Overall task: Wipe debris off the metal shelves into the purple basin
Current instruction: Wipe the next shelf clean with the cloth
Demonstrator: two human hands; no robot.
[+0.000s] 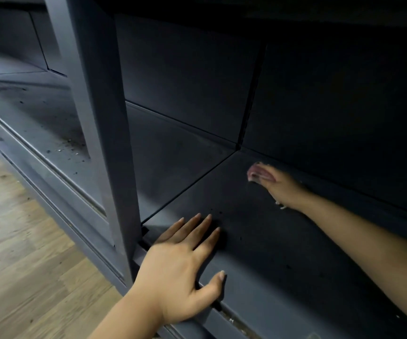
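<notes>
- Left hand (175, 267) lies flat, fingers spread wide, on the front edge of the metal shelf (258, 241)
- Right hand (274, 183), reaching deep past the left one, grips a pinkish cloth (258, 172) against the shelf
- Debris (68, 143) lies left of the left hand, beyond the upright post (99, 118)

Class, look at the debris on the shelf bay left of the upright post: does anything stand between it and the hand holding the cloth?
Yes. The upright post stands between the right hand, gripping the cloth, and the debris.

Dark metal shelf (258, 231) — debris-speckled (68, 143)
</notes>
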